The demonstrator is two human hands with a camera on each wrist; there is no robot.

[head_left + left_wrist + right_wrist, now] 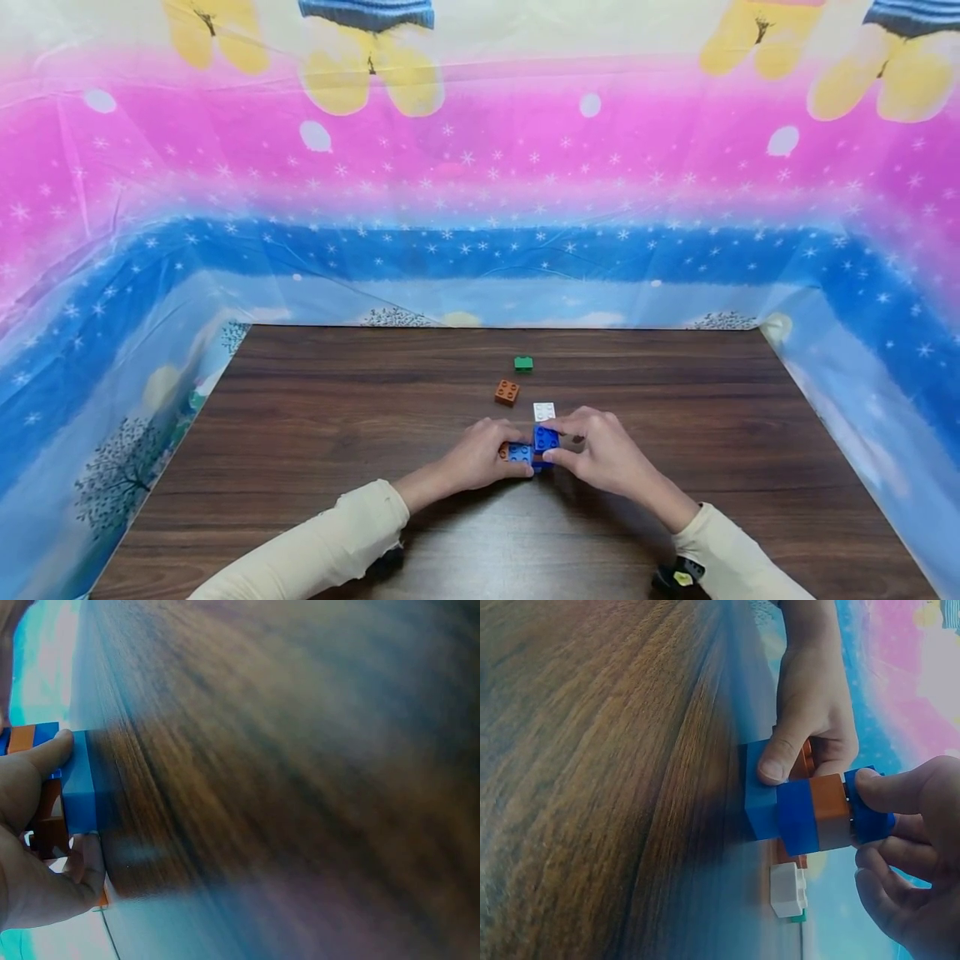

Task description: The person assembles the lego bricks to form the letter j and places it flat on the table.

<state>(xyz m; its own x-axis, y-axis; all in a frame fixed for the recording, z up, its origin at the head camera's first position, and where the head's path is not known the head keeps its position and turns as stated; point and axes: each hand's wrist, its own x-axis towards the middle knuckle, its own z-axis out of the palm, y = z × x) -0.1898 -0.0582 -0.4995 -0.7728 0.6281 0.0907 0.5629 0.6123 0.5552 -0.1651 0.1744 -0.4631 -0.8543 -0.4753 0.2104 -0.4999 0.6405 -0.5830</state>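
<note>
On the tabletop, my left hand (480,454) grips a low build of toy building bricks, with a light blue brick (519,452) and an orange-brown brick (503,452) showing between thumb and fingers. Its thumb presses the side of the bottom blue brick (759,802). Beside it rises a stack with a dark blue brick (797,817) below and an orange brick (830,810) over it. My right hand (603,450) pinches another dark blue brick (546,438) at the top of this stack. In the right wrist view a thin gap with studs shows between this brick and the orange one.
A white brick (543,411) lies just beyond the stack. Farther back on the brown wooden table (337,400) are a loose orange brick (506,392) and a green brick (523,364). A printed cloth (480,192) hangs around the table's back and sides.
</note>
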